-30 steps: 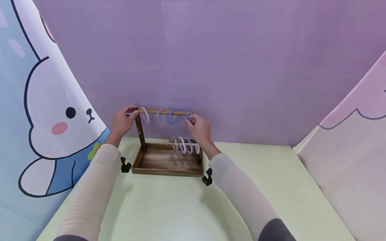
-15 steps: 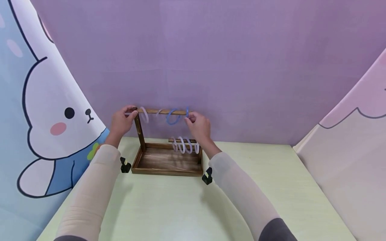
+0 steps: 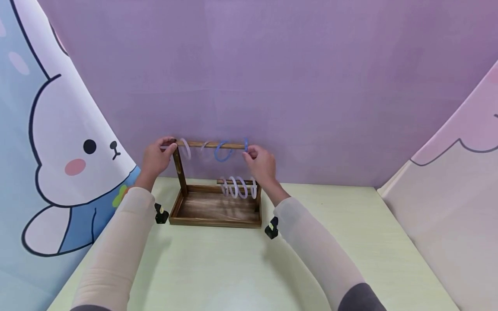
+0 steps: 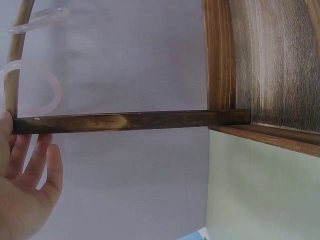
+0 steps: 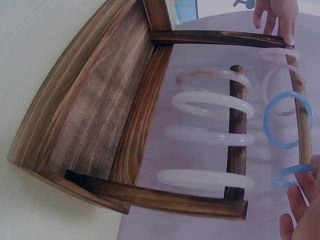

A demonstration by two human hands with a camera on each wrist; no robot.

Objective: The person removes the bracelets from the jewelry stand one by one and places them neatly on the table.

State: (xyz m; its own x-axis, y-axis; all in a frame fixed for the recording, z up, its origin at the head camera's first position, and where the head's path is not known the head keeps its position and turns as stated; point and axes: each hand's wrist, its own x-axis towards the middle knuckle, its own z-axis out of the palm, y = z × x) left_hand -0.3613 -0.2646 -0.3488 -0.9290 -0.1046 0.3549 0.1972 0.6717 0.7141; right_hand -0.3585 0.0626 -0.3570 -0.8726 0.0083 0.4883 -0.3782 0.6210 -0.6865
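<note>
A dark wooden bangle stand (image 3: 180,168) has a long top bar (image 3: 196,144) and a shorter lower bar. My left hand (image 3: 156,157) holds the upper left corner, where post and top bar meet. At the bar's right end, my right hand (image 3: 261,164) pinches a blue bangle (image 5: 280,175), which is still around the bar. A second blue bangle (image 5: 266,120) hangs farther in, with a clear pinkish bangle (image 4: 57,90) and another pale one nearer the left post. Several white and pale purple bangles (image 5: 212,105) hang on the lower bar (image 5: 237,165).
The stand's shallow tray base (image 3: 214,223) rests on a pale green table (image 3: 218,268), close to the purple cloth backdrop (image 3: 311,86). A cartoon-printed cloth (image 3: 58,142) hangs on the left. Black camera mounts (image 3: 272,228) sit at both wrists.
My right hand has moved slightly right, bringing the pinched blue bangle along the top bar to its end. The left hand has kept its hold on the corner.
</note>
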